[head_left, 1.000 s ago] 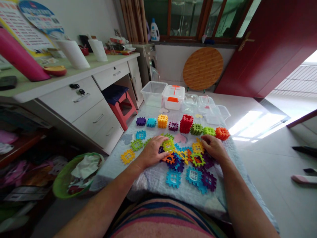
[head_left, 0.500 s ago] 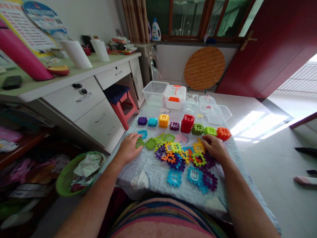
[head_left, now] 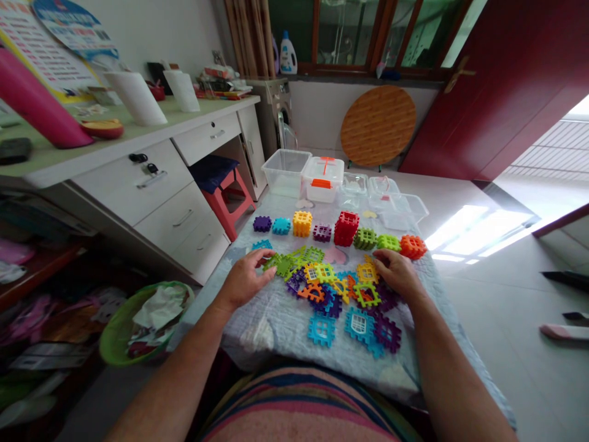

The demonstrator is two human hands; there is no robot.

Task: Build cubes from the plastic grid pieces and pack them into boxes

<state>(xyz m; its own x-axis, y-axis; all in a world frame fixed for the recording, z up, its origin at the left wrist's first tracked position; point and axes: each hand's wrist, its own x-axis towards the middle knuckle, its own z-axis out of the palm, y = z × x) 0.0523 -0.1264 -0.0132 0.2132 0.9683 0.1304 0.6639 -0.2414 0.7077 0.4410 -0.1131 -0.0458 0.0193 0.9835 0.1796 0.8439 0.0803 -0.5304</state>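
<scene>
My left hand (head_left: 246, 277) is at the left end of the loose pile, thumb and fingers around a green notched building tile (head_left: 270, 262). Beside it lies another green tile (head_left: 284, 266), and a blue tile (head_left: 262, 244) is just behind the fingers. At the pile's right side, my right hand (head_left: 396, 271) has its fingers curled at the edge of a yellow tile (head_left: 367, 271). Between the hands lie overlapping tiles, among them an orange tile (head_left: 311, 291) and a yellow-green framed tile (head_left: 367, 295). Nearer me are a blue window tile (head_left: 321, 329) and a purple tile (head_left: 388, 332).
Behind the pile runs a row of single-colour stacks, including a tall red stack (head_left: 346, 229) and an orange stack (head_left: 413, 247). Clear plastic boxes, one a lidded box (head_left: 323, 180) with orange clips, stand at the back of the cloth-covered table (head_left: 288, 337). A green basket (head_left: 108, 334) is on the left.
My left hand has moved right with the green tile, bringing it against the other green tiles. My right hand has stayed by the yellow tile. The view has shifted slightly.
</scene>
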